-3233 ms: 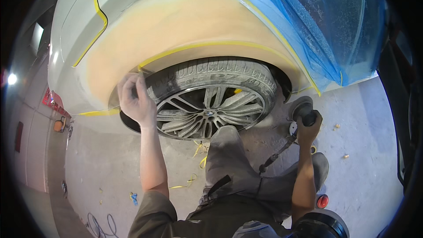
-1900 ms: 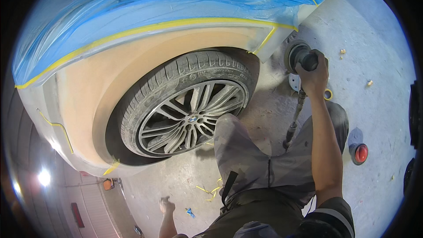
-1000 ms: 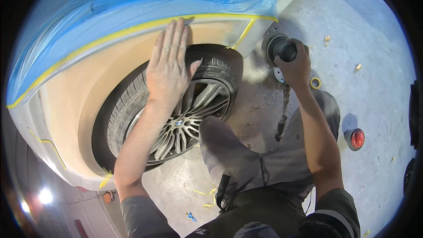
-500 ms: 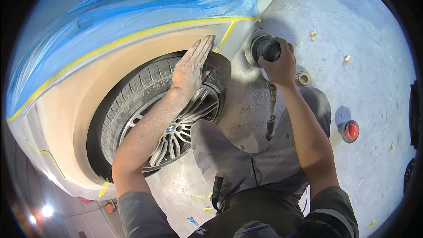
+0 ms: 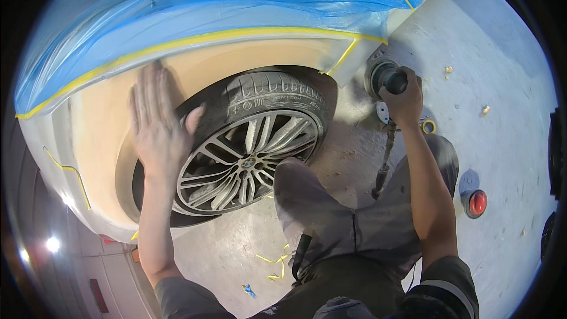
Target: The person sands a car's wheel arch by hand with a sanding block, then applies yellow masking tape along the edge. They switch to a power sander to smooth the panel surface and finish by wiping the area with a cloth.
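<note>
My left hand [image 5: 156, 124] lies flat on the beige sanded patch [image 5: 236, 60] of a car's wheel-arch panel, fingers stretched and thumb spread, slightly blurred. Beneath the arch are the black tyre [image 5: 269, 90] and the multi-spoke alloy wheel [image 5: 249, 164]. Off to the right, beyond the panel's end, my right hand [image 5: 406, 99] is wrapped around a round-pad sander [image 5: 392, 78]. Its hose [image 5: 387, 149] runs down toward my knees. Blue masking film [image 5: 218, 9] covers the bodywork above the patch, edged with yellow masking tape [image 5: 224, 36].
On the grey floor, a roll of tape [image 5: 429, 126] lies near my right knee and a red round object [image 5: 477, 203] sits farther right. Yellow tape scraps [image 5: 277, 261] and a blue scrap [image 5: 248, 291] lie below the wheel. Bright lights [image 5: 53, 244] shine at the lower left.
My left hand has slid left along the arch, from above the tyre's top to the panel's left part. The view has shifted; my right hand still grips the sander.
</note>
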